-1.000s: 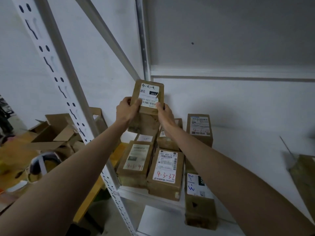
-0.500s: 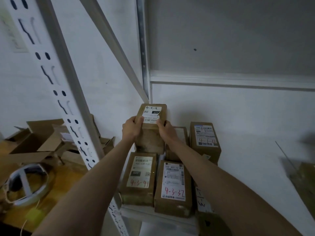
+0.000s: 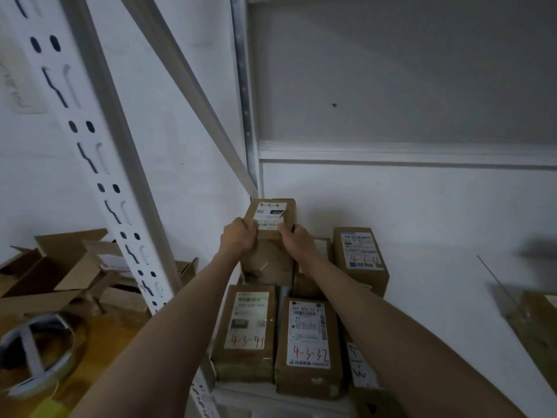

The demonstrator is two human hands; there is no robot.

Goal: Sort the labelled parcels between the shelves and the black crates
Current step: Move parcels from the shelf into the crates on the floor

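Observation:
I hold a brown cardboard parcel with a white handwritten label at the back left corner of the white shelf. My left hand grips its left side and my right hand grips its right side. It sits on top of another brown parcel. In front lie parcels marked 4-3-41 and 4-3-37. Another labelled parcel stands to the right. No black crate is in view.
A perforated white upright and a diagonal brace frame the shelf's left side. Open cardboard boxes and a round white object lie on a wooden surface at the left. Another parcel sits at the far right.
Both hands have lowered the held parcel and pushed it back onto the stack in the shelf's rear left corner. The view has moved closer to the shelf.

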